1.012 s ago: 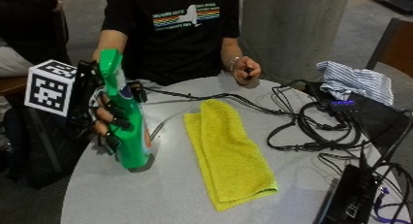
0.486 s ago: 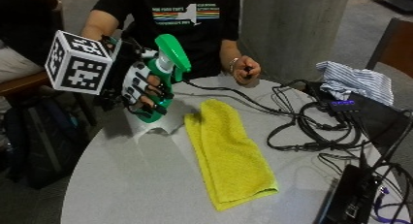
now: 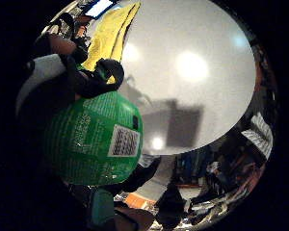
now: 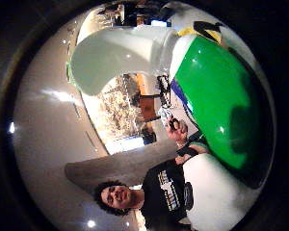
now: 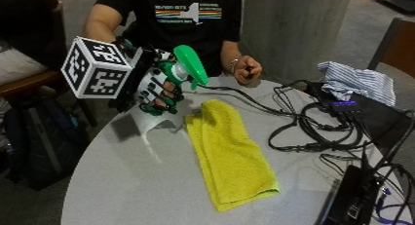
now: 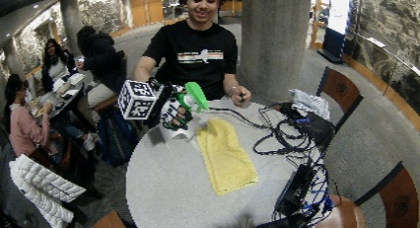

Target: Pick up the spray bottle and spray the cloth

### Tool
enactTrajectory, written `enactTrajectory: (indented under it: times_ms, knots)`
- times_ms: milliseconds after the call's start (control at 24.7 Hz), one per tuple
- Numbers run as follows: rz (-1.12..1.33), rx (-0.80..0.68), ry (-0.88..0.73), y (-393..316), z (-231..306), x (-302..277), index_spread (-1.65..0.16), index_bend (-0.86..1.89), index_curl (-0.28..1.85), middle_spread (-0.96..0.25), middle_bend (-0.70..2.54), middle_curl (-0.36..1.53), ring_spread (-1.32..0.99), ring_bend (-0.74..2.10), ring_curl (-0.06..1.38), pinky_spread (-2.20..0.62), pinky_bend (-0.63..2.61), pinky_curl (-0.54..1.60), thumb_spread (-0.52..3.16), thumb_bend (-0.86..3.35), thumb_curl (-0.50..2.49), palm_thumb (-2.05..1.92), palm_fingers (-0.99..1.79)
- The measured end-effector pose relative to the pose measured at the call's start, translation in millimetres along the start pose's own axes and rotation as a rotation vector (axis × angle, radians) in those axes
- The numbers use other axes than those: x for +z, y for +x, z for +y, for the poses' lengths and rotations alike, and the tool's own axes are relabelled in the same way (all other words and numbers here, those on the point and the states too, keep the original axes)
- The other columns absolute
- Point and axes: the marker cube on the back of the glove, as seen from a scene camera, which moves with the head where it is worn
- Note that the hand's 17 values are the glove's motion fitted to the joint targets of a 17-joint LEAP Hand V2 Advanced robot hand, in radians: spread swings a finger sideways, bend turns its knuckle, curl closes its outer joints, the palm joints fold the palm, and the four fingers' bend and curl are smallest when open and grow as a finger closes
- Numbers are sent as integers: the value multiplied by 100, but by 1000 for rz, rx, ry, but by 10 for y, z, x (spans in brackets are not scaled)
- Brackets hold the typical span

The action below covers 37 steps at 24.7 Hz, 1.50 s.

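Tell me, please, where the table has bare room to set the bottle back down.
The round grey table is bare beside the yellow cloth, on the side under the gloved right hand holding the green spray bottle, down to the near edge. The far side is crowded with black cables.

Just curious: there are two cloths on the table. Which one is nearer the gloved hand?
The yellow cloth, spread beside the hand; the striped cloth lies far across.
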Motion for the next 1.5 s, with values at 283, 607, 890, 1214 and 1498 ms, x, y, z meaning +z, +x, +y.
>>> enactTrajectory:
  times_ms: [283, 607, 890, 1214, 1498]
  knots:
    - [18, 66, -43, 15, -3, 80, -18, 12, 35, -2, 25, 45, 10, 31, 34, 25, 62, 29, 52, -3, 69, 98, 97]
    - [31, 100, -71, 40, -12, 164, -17, 11, 34, -2, 24, 45, 10, 32, 35, 23, 62, 30, 52, -3, 71, 97, 100]
    - [40, 114, -75, 34, 4, 185, -17, 11, 34, -3, 23, 46, 10, 31, 35, 23, 62, 31, 51, -3, 72, 96, 101]
    - [33, 88, -63, 14, 1, 207, -16, 12, 33, -3, 22, 47, 9, 31, 36, 22, 61, 31, 52, -3, 73, 95, 102]
    - [-45, -174, 105, -200, 107, 348, -16, 11, 33, -3, 21, 47, 10, 31, 36, 21, 61, 32, 53, -3, 74, 94, 101]
